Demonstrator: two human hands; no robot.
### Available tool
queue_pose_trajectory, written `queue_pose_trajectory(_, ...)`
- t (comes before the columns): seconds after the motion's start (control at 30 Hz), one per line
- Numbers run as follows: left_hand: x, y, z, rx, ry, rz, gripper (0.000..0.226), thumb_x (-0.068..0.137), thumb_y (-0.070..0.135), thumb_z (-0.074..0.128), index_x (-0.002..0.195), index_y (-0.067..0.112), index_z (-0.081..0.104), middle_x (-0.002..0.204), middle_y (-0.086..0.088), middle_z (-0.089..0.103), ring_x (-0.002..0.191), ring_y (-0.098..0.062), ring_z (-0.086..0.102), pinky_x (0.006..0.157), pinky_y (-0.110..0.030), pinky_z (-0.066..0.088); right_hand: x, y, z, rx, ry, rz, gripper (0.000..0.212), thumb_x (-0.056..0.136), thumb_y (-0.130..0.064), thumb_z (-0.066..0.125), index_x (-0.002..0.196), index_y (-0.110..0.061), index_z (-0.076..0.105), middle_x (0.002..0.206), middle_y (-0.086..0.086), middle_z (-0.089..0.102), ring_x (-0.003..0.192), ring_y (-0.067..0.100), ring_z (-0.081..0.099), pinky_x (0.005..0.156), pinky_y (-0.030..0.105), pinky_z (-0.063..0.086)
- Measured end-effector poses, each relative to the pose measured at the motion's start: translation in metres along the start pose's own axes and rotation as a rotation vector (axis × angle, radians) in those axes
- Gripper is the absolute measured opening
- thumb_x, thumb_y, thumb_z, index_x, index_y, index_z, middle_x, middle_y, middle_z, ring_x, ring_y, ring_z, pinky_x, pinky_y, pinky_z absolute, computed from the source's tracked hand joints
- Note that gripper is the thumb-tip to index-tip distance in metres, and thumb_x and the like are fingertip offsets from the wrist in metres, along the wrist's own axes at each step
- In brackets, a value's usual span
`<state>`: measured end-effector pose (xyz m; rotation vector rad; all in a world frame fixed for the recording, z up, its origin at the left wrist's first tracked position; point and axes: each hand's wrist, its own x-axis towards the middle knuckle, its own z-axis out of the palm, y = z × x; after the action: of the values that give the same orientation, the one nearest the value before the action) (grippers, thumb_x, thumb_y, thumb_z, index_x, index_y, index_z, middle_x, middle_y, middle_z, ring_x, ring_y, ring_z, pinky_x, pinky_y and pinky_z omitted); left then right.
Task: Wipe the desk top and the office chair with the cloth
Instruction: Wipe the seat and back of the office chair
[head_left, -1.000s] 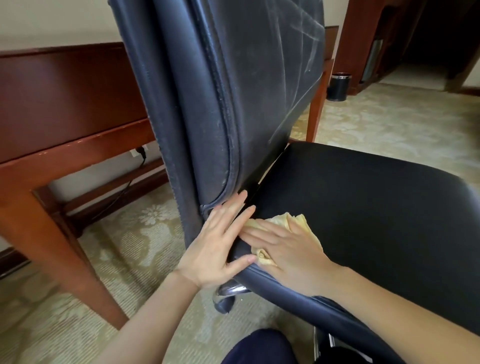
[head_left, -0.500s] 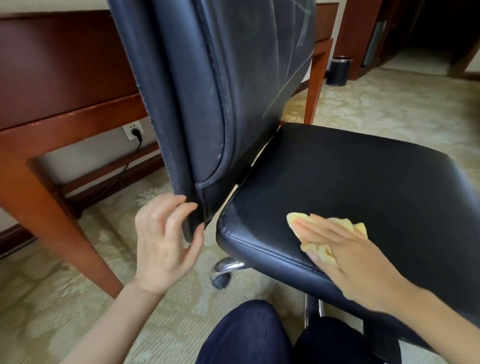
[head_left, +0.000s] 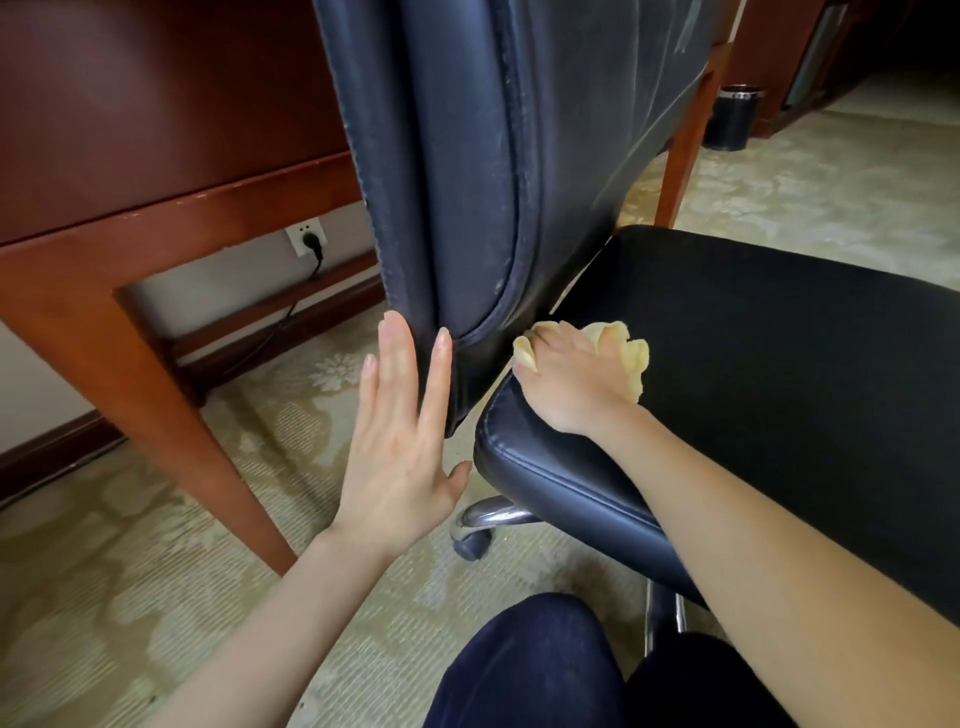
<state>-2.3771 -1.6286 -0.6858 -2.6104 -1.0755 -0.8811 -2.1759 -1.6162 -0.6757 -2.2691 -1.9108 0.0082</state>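
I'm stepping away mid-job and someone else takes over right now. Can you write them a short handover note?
The left hand is open, its straight fingers against the lower side edge of the chair back.
The right hand grips the yellow cloth and presses it on the rear corner of the seat, beside the back.
Done: how much is wiped cannot be told.
Left: probably the rest of the seat and back. The top of the desk is out of view, so check it.
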Motion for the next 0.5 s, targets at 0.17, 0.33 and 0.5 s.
queue_pose_trajectory(0.17, 0.006, -0.002, 0.000, 0.020, 0.021, 0.008, 0.118, 0.055, -0.002, 0.076, 0.148, -0.001, 0.004, 0.150, -0.031, -0.010, 0.142, -0.038, -0.019, 0.116, -0.046, 0.000, -0.023, -0.017, 0.009, -0.036, 0.044, -0.189, 0.044, 0.096, -0.043, 0.025, 0.125, -0.022, 0.051, 0.134, -0.006, 0.050, 0.129, 0.016, 0.035, 0.099, 0.039, 0.013)
queue_pose_trajectory(0.33, 0.005, 0.005, 0.005, 0.027, 0.080, -0.035, 0.105, 0.059, -0.009, 0.064, 0.147, -0.006, 0.008, 0.150, -0.022, -0.019, 0.141, -0.037, -0.019, 0.116, -0.048, 0.003, -0.056, -0.019, 0.007, -0.085, 0.067, -0.421, 0.050, 0.092, -0.041, 0.038, 0.137, -0.020, 0.046, 0.142, -0.006, 0.046, 0.137, 0.015, 0.030, 0.105, 0.036, 0.009)
queue_pose_trajectory(0.5, 0.009, 0.019, 0.008, 0.062, 0.092, -0.171, 0.097, 0.064, -0.002, 0.063, 0.147, -0.006, 0.013, 0.150, -0.036, 0.001, 0.142, -0.043, -0.004, 0.114, -0.050, 0.010, -0.077, -0.008, -0.001, -0.116, -0.021, -0.557, 0.054, 0.091, -0.040, 0.038, 0.143, -0.025, 0.035, 0.150, -0.012, 0.033, 0.143, 0.013, 0.019, 0.110, 0.041, 0.014)
